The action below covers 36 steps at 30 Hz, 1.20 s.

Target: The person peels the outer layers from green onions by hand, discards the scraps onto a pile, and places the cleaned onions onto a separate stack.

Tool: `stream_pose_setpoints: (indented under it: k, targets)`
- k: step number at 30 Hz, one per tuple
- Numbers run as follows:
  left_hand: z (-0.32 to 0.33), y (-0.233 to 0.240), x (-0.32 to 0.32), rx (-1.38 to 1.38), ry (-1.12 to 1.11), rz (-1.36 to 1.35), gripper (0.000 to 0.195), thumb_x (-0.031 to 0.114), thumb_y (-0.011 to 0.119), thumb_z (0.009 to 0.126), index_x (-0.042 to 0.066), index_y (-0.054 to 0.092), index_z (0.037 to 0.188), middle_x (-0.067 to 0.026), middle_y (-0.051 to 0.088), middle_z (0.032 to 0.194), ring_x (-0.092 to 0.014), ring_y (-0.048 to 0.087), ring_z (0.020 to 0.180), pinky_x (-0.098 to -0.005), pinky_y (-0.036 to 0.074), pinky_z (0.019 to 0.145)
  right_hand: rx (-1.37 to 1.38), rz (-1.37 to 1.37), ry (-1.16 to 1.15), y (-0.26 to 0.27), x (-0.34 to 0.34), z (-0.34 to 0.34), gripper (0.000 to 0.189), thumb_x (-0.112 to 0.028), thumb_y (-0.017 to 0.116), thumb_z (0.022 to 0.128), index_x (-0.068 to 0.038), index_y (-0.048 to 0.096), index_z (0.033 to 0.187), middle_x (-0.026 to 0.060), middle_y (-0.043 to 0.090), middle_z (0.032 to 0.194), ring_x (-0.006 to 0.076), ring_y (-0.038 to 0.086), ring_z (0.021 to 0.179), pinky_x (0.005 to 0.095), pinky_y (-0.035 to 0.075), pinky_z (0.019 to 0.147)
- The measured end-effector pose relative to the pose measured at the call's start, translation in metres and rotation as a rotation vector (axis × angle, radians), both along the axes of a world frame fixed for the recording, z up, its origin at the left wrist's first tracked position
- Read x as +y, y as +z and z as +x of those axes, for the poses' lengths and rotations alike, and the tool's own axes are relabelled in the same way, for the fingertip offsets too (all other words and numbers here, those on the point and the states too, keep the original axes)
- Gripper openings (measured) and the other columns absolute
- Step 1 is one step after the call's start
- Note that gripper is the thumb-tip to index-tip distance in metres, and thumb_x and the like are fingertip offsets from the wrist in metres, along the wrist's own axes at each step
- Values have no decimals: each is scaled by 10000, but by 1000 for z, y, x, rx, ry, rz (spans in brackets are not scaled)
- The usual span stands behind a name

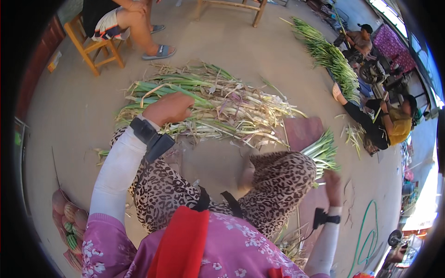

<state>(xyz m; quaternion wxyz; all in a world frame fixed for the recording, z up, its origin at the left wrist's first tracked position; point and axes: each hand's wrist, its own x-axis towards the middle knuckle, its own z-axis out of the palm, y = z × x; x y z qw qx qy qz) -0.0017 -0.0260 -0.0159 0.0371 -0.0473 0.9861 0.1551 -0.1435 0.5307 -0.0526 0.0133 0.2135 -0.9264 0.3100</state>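
A broad heap of long green onions [226, 100], with pale stalks and dry outer leaves, lies on the floor before me. My left hand [169, 108] is over the heap's left part, its fingers curled; whether it grips a stalk is hidden. To the right of my knee, my right hand [332, 182] is beside a smaller pile of cleaner green onions [321, 153], close to their lower edge. The hand is blurred, and its hold cannot be told. That pile lies on a reddish board [304, 130].
A person sits on a wooden chair [92, 52] at upper left. Two people sit at right by a long onion row [326, 55]. A green hose [365, 236] lies at lower right, a net bag of melons [69, 222] at lower left. A wooden bench [259, 14] stands ahead.
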Motion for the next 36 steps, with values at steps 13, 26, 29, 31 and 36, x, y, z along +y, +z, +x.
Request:
stream_pose_setpoints:
  k: [13, 26, 29, 31, 36]
  targets:
    - [-21, 9, 17, -172, -51, -63, 269, 179, 613, 794, 32, 567, 1014, -197, 591, 951, -369, 555, 941, -444, 444, 793, 232, 70, 882, 104, -298, -33, 194, -41, 586, 809, 5, 588, 997, 173, 617, 947, 321, 603, 819, 357, 488, 742]
    - [-28, 28, 41, -113, -193, 2, 241, 147, 613, 785, 16, 552, 978, -180, 591, 911, -373, 555, 905, -455, 442, 759, 59, 259, 933, 37, -318, -66, 193, -116, 600, 785, -14, 592, 948, 180, 619, 815, 345, 602, 762, 402, 475, 679]
    - [-32, 33, 45, -80, -207, 26, 242, 149, 612, 785, 13, 554, 976, -182, 592, 901, -374, 556, 900, -456, 441, 758, 66, 185, 933, 39, -325, -72, 197, -146, 606, 800, -8, 594, 939, 175, 619, 785, 327, 600, 697, 385, 472, 628]
    - [-33, 35, 46, -97, -204, 29, 246, 154, 611, 786, 11, 555, 979, -184, 593, 893, -377, 555, 893, -456, 441, 756, -6, 162, 917, 45, -335, -67, 197, -159, 607, 802, -4, 604, 923, 178, 618, 766, 326, 603, 687, 381, 477, 629]
    - [-37, 36, 51, -81, -240, 117, 294, 170, 617, 774, 2, 559, 1008, -183, 602, 888, -355, 574, 875, -420, 456, 746, -210, 7, 823, 55, -353, -57, 235, -153, 609, 829, 18, 616, 990, 102, 649, 829, 162, 619, 715, 285, 488, 659]
